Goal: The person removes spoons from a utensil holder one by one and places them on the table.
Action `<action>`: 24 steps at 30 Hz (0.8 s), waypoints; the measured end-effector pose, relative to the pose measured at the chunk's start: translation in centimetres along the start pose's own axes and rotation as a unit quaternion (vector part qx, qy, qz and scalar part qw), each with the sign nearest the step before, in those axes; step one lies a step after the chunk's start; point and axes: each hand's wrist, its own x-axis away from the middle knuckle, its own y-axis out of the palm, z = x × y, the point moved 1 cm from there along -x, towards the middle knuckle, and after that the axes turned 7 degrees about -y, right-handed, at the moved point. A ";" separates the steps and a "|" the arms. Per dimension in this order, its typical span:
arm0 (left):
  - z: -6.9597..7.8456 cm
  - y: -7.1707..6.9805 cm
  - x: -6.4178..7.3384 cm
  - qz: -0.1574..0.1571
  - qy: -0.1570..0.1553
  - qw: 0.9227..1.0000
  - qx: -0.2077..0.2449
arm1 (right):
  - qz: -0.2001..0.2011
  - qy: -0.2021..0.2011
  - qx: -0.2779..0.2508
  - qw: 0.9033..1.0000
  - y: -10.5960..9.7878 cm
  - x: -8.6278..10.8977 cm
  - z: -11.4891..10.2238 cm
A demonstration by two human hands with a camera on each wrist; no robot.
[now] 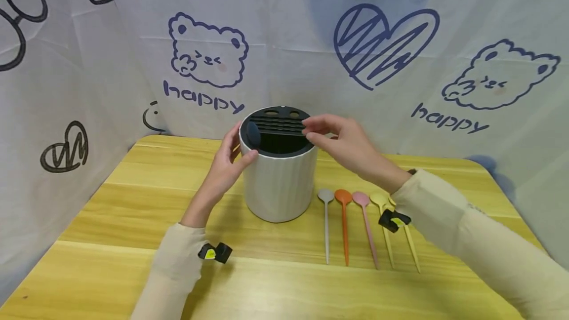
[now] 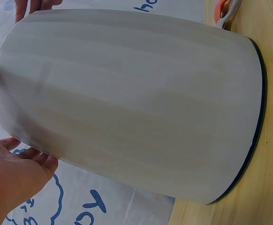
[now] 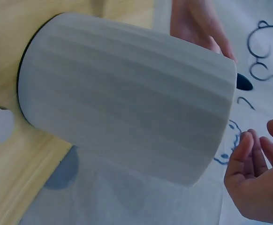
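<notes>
A white ribbed utensil holder (image 1: 279, 186) with a black slotted lid insert (image 1: 280, 123) stands upright on the table. The head of a dark blue spoon (image 1: 254, 134) pokes up at the left of its opening; the rest is hidden inside. My left hand (image 1: 227, 164) grips the holder's left side, thumb at the front of the rim and fingers round the wall. Over the right rim hovers my right hand (image 1: 340, 140), its fingers loosely bent. In the right wrist view, a gap shows between its thumb and fingers (image 3: 251, 157), with nothing held there.
Right of the holder lie several spoons side by side: grey (image 1: 326, 195), orange (image 1: 344, 196), pink (image 1: 361, 199) and yellow (image 1: 380, 199) ones. The right forearm (image 1: 444, 211) partly covers the yellow ones. A printed cloth (image 1: 284, 23) hangs behind the wooden table (image 1: 111, 231).
</notes>
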 end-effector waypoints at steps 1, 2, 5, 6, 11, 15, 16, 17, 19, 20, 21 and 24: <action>0.0 0.0 0.0 0.001 0.000 1.000 0.000 | -0.001 0.001 -0.009 1.000 0.2 -0.4 -0.2; 0.1 -0.1 0.0 0.003 0.001 1.000 0.000 | -0.003 0.004 -0.016 1.000 0.4 -0.8 -0.5; 0.1 -0.1 0.0 0.005 0.002 1.000 0.000 | -0.012 0.019 -0.036 0.999 0.9 -1.9 -1.0; 0.1 -0.2 0.0 0.005 0.002 1.000 0.001 | -0.016 0.027 -0.044 0.999 1.1 -2.2 -1.2; 0.1 -0.3 0.1 0.002 0.001 1.000 0.000 | -0.026 0.064 -0.068 0.995 2.5 -3.2 -1.3; 0.1 -0.1 0.2 -0.003 -0.002 1.000 0.000 | -0.028 0.073 -0.063 0.995 3.5 -3.4 -1.5; 0.1 0.0 0.2 -0.004 -0.003 1.000 0.000 | -0.030 0.072 -0.059 0.995 3.7 -3.4 -1.6; 0.1 0.1 0.2 -0.005 -0.003 1.000 0.001 | -0.031 0.072 -0.054 0.995 3.8 -3.4 -1.7; 0.0 0.1 0.2 -0.007 0.000 1.000 0.003 | -0.035 0.072 -0.043 0.996 4.2 -3.5 -1.9; 0.0 0.2 0.2 -0.007 0.002 1.000 0.004 | -0.037 0.070 -0.038 0.996 4.4 -3.6 -2.0; 0.0 0.2 0.2 -0.007 0.004 1.000 0.004 | -0.039 0.068 -0.032 0.996 4.5 -3.7 -2.2; -0.1 0.2 0.2 -0.007 0.010 1.000 0.006 | -0.038 0.061 -0.020 0.997 5.0 -4.0 -2.6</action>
